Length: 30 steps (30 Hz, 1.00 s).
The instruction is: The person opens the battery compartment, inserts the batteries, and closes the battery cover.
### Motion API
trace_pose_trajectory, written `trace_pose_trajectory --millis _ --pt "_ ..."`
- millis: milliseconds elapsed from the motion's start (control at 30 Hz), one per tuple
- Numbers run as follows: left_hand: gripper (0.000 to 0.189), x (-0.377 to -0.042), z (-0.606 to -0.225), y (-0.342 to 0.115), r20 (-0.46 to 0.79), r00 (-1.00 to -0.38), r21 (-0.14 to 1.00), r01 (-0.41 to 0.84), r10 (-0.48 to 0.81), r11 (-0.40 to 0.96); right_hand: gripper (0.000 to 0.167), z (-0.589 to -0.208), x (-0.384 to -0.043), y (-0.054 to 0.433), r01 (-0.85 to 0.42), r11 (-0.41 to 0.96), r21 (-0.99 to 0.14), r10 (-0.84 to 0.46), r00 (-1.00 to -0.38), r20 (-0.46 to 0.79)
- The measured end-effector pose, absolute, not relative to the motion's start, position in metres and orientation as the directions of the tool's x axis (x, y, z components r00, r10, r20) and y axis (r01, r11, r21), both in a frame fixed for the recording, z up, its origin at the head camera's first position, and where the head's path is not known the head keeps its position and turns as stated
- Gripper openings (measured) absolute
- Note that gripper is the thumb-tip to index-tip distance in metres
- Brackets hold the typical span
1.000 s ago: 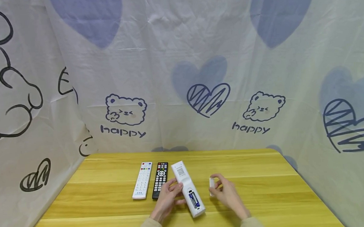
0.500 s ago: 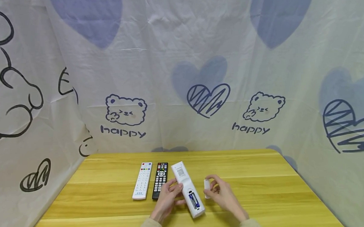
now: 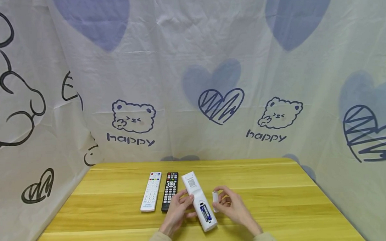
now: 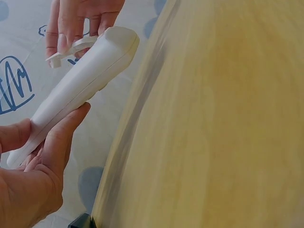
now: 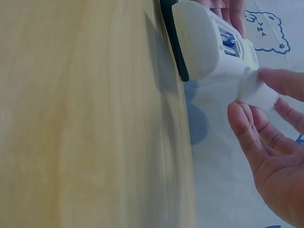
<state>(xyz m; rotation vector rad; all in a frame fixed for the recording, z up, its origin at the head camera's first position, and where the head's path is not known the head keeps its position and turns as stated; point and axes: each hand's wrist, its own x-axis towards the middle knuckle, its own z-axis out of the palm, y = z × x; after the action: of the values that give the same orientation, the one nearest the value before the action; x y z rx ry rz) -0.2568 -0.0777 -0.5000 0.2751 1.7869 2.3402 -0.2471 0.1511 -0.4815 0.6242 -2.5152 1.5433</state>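
Observation:
My left hand (image 3: 177,210) grips a white remote control (image 3: 199,200) by its side, back face up and tilted, its lower end toward me. Two blue batteries (image 3: 205,212) lie in its uncovered compartment. Just right of the remote, my right hand (image 3: 233,207) pinches a small white battery cover (image 3: 215,201) between thumb and fingers. From the left wrist, the cover (image 4: 71,51) overlaps the remote's edge near its lower end. The right wrist view has the cover (image 5: 256,90) close beside the remote (image 5: 202,42), with the batteries (image 5: 228,42) showing.
On the wooden table (image 3: 278,195), a white remote control (image 3: 150,192) and a black remote control (image 3: 170,191) lie face up, side by side, left of the held one. My left hand overlaps the black one's lower end. A printed cloth (image 3: 177,46) hangs behind the table.
The right hand has moved left with the battery cover, bringing it closer to the held remote. My left hand and that remote have stayed nearly still.

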Motion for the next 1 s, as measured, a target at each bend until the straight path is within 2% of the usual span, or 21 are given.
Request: trace_pose_trajectory --millis 433,1000 --pt "0.051 -0.256 -0.499 -0.075 0.017 -0.975 0.969 -0.038 0.221 -0.242 0.036 -0.478 -0.243 0.137 -0.534 0.443 -0.720 -0.343 -0.843 0.415" --pt "0.051 -0.255 -0.499 -0.075 0.014 -0.976 0.974 -0.036 0.218 -0.223 0.035 -0.481 -0.242 0.125 -0.551 0.504 -0.665 -0.406 -0.831 0.380"
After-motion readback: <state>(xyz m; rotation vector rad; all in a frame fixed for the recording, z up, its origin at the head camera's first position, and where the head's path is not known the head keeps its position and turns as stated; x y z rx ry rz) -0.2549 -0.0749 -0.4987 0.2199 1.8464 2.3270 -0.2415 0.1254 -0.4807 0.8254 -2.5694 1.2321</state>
